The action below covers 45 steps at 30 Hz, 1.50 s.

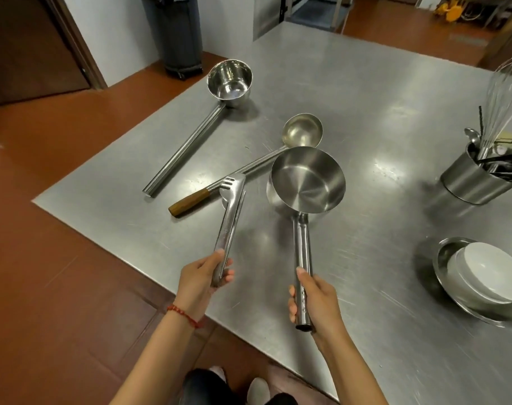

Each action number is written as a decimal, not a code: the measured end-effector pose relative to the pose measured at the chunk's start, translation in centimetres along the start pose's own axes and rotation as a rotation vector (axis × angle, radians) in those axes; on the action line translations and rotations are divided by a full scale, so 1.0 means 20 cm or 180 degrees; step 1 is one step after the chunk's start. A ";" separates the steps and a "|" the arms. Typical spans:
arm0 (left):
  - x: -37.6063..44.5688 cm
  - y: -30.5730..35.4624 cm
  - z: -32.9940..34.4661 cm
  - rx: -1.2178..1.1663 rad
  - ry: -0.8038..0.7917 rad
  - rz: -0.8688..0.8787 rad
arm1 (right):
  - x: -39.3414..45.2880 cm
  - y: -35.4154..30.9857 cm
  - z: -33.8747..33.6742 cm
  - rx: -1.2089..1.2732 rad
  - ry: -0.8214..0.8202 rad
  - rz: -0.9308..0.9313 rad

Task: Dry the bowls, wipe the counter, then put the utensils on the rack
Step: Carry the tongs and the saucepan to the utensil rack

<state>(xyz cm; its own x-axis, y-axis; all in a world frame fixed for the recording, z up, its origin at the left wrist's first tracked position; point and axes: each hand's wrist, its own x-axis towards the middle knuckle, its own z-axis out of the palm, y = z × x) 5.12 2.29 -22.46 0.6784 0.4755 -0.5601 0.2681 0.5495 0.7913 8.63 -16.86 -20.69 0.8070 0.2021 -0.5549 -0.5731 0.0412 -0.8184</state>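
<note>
My left hand (204,273) grips the hinge end of steel tongs (230,211), whose forked tips reach over a ladle's shaft. My right hand (313,299) grips the tube handle of a steel scoop pan (307,178), held up above the steel counter (365,92). A wooden-handled ladle (301,131) lies on the counter behind the pan. A second long-handled steel scoop (230,80) lies at the far left. At the right edge, a white bowl (488,271) sits nested in a steel bowl (453,290).
A steel utensil holder (471,179) with a whisk (506,92) and dark utensils stands at the right. A grey bin (173,33) stands on the red floor beyond the counter's left corner. The counter's near edge runs diagonally past my hands.
</note>
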 end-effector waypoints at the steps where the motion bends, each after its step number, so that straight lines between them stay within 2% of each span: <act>1: -0.01 0.01 -0.03 -0.0094 0.0086 0.0068 | -0.01 -0.01 0.02 -0.0079 -0.0052 -0.0029; 6: -0.05 0.07 -0.26 -0.0346 0.0542 0.0396 | -0.04 -0.06 0.24 -0.0509 -0.0386 -0.0164; 12: -0.05 0.21 -0.69 -0.0657 0.1019 0.0583 | -0.07 0.02 0.71 -0.0809 -0.1007 -0.0174; 22: 0.05 0.56 -1.73 -0.1080 0.1765 0.0757 | -0.05 0.31 1.90 -0.1155 -0.1854 0.0002; 28: 0.14 0.77 -2.19 -0.1347 0.2161 0.0860 | -0.05 0.36 2.44 -0.1508 -0.2275 0.0024; 37: 0.55 1.16 -2.62 -0.1586 0.2467 0.0985 | 0.28 0.34 3.24 -0.1849 -0.2610 -0.0014; 45: 1.04 1.72 -2.98 -0.1723 0.2828 0.1136 | 0.66 0.16 4.08 -0.1876 -0.3023 -0.0043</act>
<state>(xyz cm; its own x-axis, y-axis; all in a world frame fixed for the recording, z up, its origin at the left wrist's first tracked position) -12.39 72.03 -21.43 -0.1354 0.8726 -0.4693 -0.3283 0.4074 0.8522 5.75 65.68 -18.49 0.2317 0.8810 -0.4125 -0.2048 -0.3704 -0.9060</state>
